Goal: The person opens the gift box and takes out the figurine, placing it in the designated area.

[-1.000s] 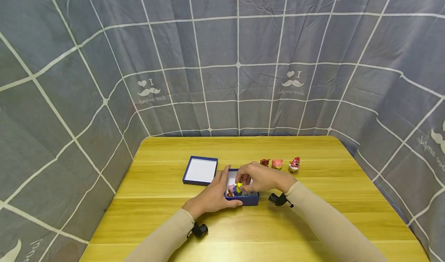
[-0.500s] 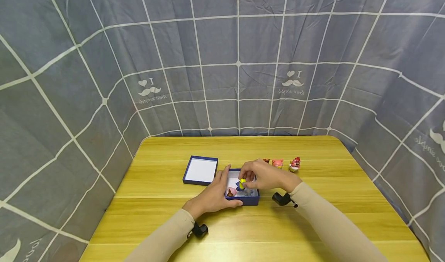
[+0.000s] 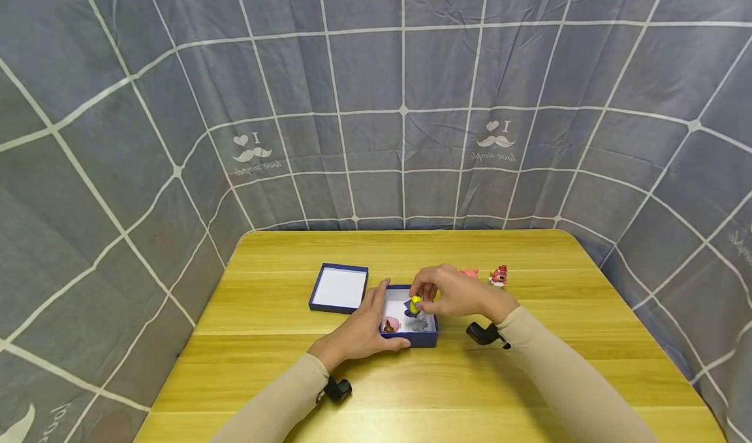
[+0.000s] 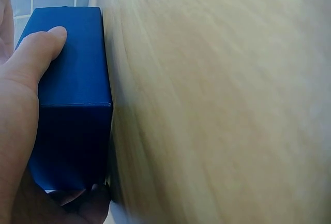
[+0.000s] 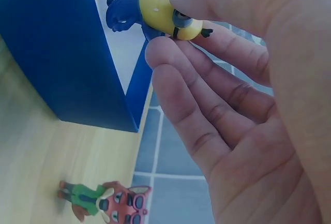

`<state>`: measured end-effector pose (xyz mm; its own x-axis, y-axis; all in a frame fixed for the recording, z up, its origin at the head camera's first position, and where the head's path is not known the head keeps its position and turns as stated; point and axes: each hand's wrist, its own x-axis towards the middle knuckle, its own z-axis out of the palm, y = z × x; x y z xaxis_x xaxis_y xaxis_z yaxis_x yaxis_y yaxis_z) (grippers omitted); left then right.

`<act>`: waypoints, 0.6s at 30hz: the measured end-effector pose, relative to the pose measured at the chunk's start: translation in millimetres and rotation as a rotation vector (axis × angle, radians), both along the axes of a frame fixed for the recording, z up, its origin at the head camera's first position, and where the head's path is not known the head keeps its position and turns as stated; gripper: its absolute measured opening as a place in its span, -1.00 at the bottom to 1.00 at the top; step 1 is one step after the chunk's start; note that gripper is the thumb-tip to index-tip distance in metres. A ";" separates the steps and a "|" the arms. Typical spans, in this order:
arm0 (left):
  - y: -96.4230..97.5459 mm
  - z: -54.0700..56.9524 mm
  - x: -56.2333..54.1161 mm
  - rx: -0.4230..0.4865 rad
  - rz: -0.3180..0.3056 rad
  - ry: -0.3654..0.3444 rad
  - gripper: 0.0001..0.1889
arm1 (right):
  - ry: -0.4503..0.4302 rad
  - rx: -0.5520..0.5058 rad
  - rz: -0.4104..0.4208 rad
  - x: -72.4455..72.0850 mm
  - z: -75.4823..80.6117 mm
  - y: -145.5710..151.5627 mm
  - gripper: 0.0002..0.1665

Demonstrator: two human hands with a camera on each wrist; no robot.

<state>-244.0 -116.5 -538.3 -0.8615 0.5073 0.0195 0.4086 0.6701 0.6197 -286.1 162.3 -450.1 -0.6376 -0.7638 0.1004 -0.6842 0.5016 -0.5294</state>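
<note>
My left hand grips a dark blue box from its left side. In the left wrist view the thumb lies along one wall of the box. Over the box's open top, my right hand pinches a yellow and blue Minion figurine between thumb and fingers. Its yellow head points toward my palm and its blue lower part toward the box. Inside the box lie a pink and brown figurine at the left and a grey figurine at the right.
A blue-edged lid, white inside, lies behind and left of the box. Behind my right hand stand a pink figurine and a red-topped figurine. A fox figurine in green shows in the right wrist view.
My right hand has moved right and a little up with the Minion figurine, away from the other figurines in the box. My left hand has stayed on the box.
</note>
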 end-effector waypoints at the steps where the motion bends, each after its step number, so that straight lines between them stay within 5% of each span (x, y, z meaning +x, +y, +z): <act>1: 0.1 0.4 -0.3 -0.001 0.001 0.000 0.51 | 0.005 -0.001 -0.002 -0.3 0.9 1.2 -0.83; 18: 4.4 2.6 -4.2 0.029 0.024 -0.011 0.51 | 0.056 -0.021 -0.055 -13.1 15.2 23.2 -0.83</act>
